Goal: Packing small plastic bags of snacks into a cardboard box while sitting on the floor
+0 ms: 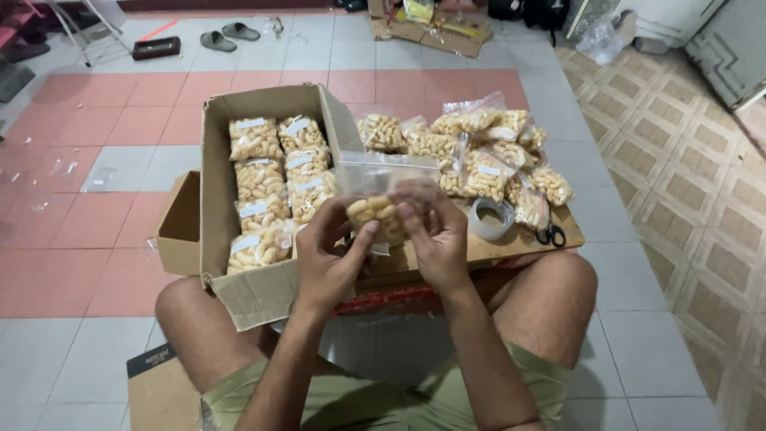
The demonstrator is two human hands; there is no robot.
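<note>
**Both hands pinch a clear snack bag**

The bag (381, 191), clear plastic with pale puffs at its bottom, is pinched between left hand (329, 259) and right hand (432, 239) above a board (495, 246). Filled bags fill the box (215, 160). Tiled floor (638, 319).

Pale yellow snacks fill a clear bag (381, 195), brown cardboard box (215, 160), pink-and-grey tiled floor (96, 128).

We are observing bare forearms with no sleeves, watch or bands showing. The left hand (323, 263) and right hand (435, 239) are wearing no gloves or rings that we can make out. We are noting olive-green shorts (383, 403), creased across the lap, leaving both knees bare.
</note>
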